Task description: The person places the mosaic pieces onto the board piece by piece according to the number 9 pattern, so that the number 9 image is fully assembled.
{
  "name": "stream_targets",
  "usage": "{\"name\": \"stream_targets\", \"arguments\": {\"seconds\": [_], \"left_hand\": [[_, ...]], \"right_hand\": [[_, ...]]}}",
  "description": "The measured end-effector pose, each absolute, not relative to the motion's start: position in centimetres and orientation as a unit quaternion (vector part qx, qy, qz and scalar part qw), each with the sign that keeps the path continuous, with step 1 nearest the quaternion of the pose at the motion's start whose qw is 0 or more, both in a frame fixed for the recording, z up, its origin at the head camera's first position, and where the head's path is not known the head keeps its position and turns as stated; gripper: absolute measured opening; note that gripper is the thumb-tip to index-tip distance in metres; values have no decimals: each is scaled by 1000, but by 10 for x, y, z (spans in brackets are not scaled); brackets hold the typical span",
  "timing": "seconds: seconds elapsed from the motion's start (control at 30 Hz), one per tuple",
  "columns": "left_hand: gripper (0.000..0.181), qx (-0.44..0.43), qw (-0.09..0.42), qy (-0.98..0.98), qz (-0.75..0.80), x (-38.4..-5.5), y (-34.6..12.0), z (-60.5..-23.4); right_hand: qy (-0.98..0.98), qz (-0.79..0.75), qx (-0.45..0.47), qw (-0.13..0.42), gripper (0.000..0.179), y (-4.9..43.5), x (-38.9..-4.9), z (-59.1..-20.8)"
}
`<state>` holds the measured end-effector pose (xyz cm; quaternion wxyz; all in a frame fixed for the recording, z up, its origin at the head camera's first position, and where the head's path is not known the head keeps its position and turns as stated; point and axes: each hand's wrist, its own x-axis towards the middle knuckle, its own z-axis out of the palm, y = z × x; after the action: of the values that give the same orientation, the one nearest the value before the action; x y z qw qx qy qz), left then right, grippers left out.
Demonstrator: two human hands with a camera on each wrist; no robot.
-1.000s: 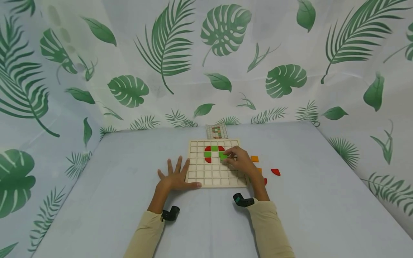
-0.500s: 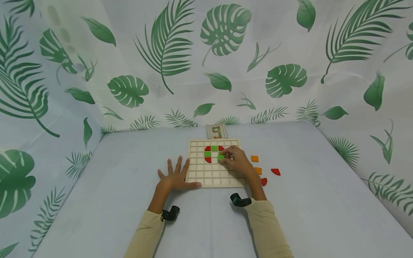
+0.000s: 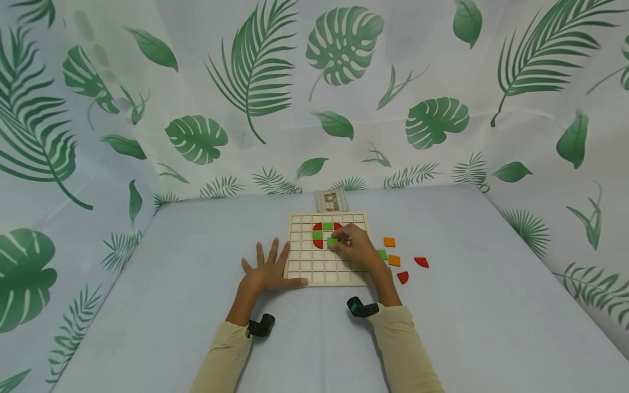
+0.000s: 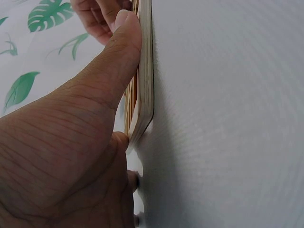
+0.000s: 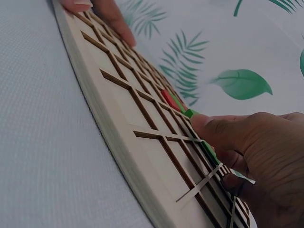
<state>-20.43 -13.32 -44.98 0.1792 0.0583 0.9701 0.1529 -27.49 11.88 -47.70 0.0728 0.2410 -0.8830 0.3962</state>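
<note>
A pale wooden grid board lies on the table. My right hand pinches a green square tile between thumb and fingers, close over the board's middle. Just left of it, a red rounded piece sits in a cell below a green tile. Another green tile lies in the row above, with red rounded pieces on either side. My left hand is spread at the board's near left corner. Its thumb rests along the front rim in the left wrist view.
Right of the board lie two orange squares, a green square and two red quarter-circle pieces. A small patterned card stands behind the board, before a leaf-print cloth backdrop.
My right hand has moved slightly left across the board with the green tile, uncovering a green square and other loose pieces at the right. My left hand stays in place.
</note>
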Motion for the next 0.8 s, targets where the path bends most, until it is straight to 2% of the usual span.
{"name": "stream_targets", "arguments": {"seconds": [0.8], "left_hand": [[112,55,191,969,148,-207,-135,-455]], "right_hand": [[-893,386,225,48,24,112,-273,-477]]}}
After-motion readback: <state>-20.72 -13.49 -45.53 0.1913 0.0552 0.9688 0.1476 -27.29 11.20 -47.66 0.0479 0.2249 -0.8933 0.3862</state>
